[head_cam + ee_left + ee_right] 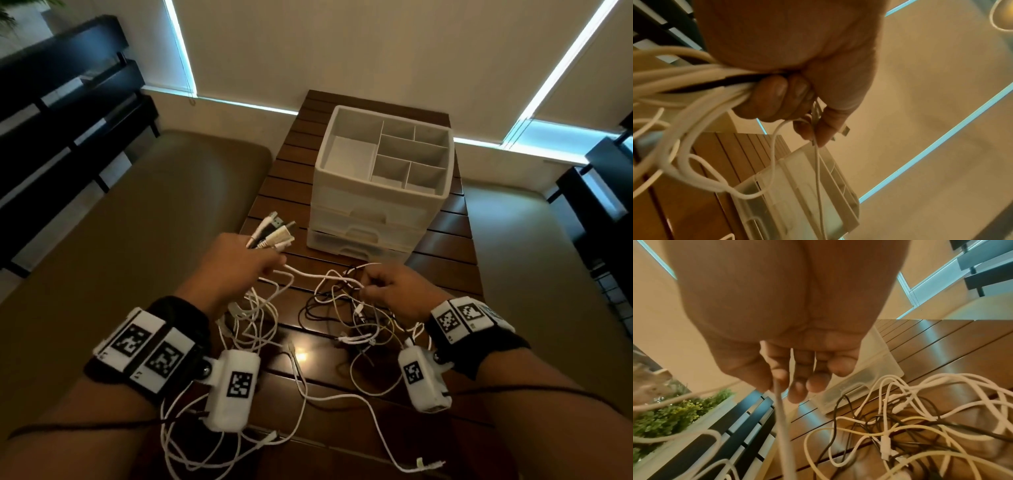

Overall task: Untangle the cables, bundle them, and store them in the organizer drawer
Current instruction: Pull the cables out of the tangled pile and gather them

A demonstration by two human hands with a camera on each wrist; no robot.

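A tangle of white, black and yellowish cables lies on the slatted wooden table in front of me. My left hand grips a bunch of cable ends, and their plugs fan out beyond the fist; the left wrist view shows the white cables clamped in the curled fingers. My right hand pinches a white cable between thumb and fingers above the tangle. The white organizer stands behind the hands, its drawers closed.
The organizer's top tray has several bare compartments. Beige cushions flank the narrow table on both sides. Dark slatted furniture stands at the left, with a planter of greenery seen in the right wrist view.
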